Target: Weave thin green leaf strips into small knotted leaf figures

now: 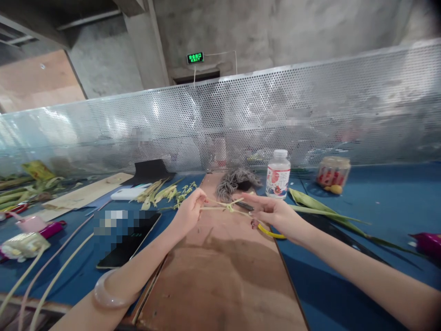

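My left hand (189,209) is closed in a pinch on one end of a pale green plant strip (213,209). Near its middle the strip has a loose knot or loop, just above the wooden board (220,276). On the other side, my right hand (272,211) is closed with thumb and fingers around a dark slim tool (246,206), whose kind I cannot make out. The strip's far end passes at these fingers. Under the right palm shows a curved yellow handle (270,232); whether it belongs to the tool is unclear.
Behind the hands lie a bundle of grey yarn (237,181) and a white-capped bottle (278,174). A jar (333,174) stands farther right, near long green leaves (324,211). At left are a phone (138,241), cut plant pieces (158,193) and cables (58,276). A perforated metal screen (241,115) runs behind.
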Motion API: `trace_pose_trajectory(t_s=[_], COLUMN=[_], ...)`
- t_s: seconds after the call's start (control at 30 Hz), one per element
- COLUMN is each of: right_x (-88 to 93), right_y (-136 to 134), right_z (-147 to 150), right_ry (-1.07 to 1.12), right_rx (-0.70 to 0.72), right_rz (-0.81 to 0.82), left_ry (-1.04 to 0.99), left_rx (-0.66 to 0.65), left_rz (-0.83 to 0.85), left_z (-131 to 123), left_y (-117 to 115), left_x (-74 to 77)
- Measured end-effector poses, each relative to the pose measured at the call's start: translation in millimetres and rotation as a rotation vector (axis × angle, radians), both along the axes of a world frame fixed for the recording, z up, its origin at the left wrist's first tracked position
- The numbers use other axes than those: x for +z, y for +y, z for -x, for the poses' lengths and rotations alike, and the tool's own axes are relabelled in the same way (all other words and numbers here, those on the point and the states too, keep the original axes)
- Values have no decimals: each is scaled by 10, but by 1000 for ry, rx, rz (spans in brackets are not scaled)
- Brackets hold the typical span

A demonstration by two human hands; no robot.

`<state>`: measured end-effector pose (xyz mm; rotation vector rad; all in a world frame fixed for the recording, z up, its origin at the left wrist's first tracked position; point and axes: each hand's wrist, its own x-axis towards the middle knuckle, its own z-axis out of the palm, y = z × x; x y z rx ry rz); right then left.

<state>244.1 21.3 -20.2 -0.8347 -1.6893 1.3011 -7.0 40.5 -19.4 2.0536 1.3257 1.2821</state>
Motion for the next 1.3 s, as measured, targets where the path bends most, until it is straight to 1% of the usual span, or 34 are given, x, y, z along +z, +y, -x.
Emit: trace_pose_trajectory(t_s=[0.17, 0.27, 0.4, 0.5, 0.6, 0.63, 0.77, 0.9, 1.0, 1.17, 1.3], right_x=[-71, -114, -99, -88, -111, -121, -142, -134, -136, -188, -235], right_y=[82, 140, 129, 70, 24, 17, 13, 9, -1, 3, 8], right_z=[-84, -135, -143, -98, -52, -43, -32, -23, -7, 22, 47], right_ry=[-112, -136, -147, -155, -110, -90, -70, -66, -54, -22, -5], right_rx=[-49, -21, 9, 15, 26, 27, 7, 27, 55, 93, 92], right_rz=[-52, -53, -23, -8, -3, -4, -27, -36, -28, -23, -22], left_ry=[166, 267, 335, 320, 295, 288, 276, 213, 167, 105, 61], left_rx=[-18, -54, -107, -142, -188, -206, -243, -269, -254, -203, -182], left_rz=[-33, -52, -34, 34, 100, 96, -6, 7, 14, 106, 137], left_z=[45, 90, 163, 189, 166, 151, 96, 76, 61, 42, 41], left_y=[10, 27, 57, 61, 38, 28, 0, -7, -20, -19, 2], left_x=[10, 21, 33, 30, 33, 37, 54, 61, 63, 41, 20])
